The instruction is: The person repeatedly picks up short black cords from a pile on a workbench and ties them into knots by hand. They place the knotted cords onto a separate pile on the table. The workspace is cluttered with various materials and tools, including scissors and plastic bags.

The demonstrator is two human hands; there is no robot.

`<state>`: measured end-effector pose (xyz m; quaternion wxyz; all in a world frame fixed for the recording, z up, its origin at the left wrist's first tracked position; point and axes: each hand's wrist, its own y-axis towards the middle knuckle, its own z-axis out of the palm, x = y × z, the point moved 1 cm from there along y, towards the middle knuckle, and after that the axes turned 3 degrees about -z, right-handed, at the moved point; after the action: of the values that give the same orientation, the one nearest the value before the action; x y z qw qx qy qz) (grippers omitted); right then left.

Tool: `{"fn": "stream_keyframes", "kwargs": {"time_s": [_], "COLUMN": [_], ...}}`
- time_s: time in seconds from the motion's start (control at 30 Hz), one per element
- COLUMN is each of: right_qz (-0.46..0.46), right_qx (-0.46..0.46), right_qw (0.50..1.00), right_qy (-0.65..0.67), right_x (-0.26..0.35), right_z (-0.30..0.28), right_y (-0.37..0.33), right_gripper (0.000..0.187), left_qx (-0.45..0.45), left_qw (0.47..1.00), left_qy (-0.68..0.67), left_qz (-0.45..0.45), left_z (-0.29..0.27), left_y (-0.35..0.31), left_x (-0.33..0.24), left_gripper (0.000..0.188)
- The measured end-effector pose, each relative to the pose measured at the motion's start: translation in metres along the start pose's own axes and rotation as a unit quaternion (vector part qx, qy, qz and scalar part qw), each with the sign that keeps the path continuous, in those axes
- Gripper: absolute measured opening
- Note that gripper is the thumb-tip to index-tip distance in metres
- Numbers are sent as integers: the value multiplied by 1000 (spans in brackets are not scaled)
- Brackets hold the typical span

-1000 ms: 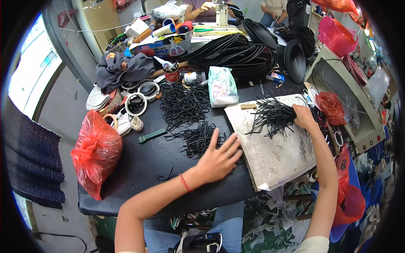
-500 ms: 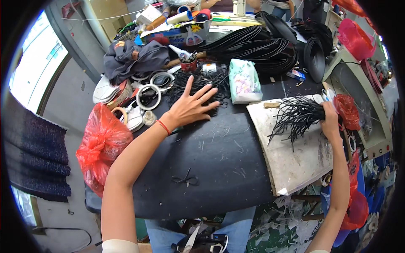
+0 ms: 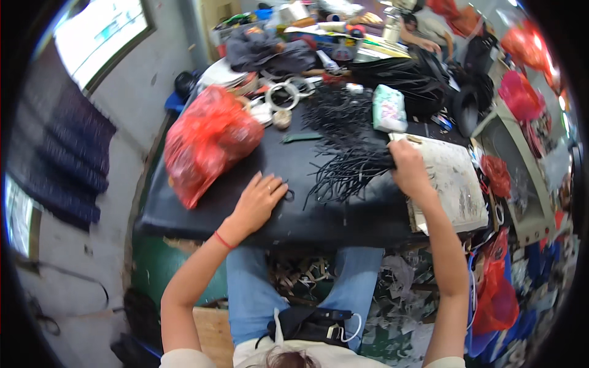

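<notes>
Your right hand (image 3: 407,164): grip closed round black cord bundle (image 3: 351,172), over surface (image 3: 300,226), left of pale board (image 3: 457,181). Left hand (image 3: 256,201) beside small loop (image 3: 290,195); can't tell grip. Dragging bundle could tangle cord pile (image 3: 337,113).

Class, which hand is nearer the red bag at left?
Left: the left hand is close by, right of the bag; the right hand, gripping black cords, is farther right.

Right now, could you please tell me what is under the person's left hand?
Beside the left hand, a small black cord shows on the black tabletop; whether anything more lies beneath the palm cannot be seen.
</notes>
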<state>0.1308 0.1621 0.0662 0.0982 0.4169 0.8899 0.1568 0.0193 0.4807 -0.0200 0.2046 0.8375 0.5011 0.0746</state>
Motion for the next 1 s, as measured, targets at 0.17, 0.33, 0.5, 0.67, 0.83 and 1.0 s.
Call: {"fn": "stream_keyframes", "kwargs": {"time_s": [0.17, 0.33, 0.5, 0.67, 0.83, 1.0], "right_qz": [60, 21, 8, 82, 383, 656], "right_qx": [217, 225, 60, -61, -101, 276], "right_qw": [971, 974, 992, 992, 901, 504], "right_qy": [84, 16, 112, 79, 176, 490], "right_x": [23, 78, 116, 126, 109, 168], "right_z": [53, 19, 3, -23, 39, 217], "right_y": [-15, -9, -32, -94, -232, -509], "right_gripper": [83, 99, 69, 31, 15, 43], "left_qx": [-183, -22, 157, 221, 209, 295], "left_qw": [962, 860, 894, 835, 772, 746], "left_qy": [-18, 27, 120, 2, 76, -160], "left_qz": [-200, -508, -403, -504, -596, -575], "left_z": [-72, -18, 71, 78, 60, 140], "left_y": [-118, -374, -416, -429, -449, -413], "left_x": [-16, -48, -102, -87, -31, -70], "left_gripper": [32, 42, 64, 56, 41, 29]}}
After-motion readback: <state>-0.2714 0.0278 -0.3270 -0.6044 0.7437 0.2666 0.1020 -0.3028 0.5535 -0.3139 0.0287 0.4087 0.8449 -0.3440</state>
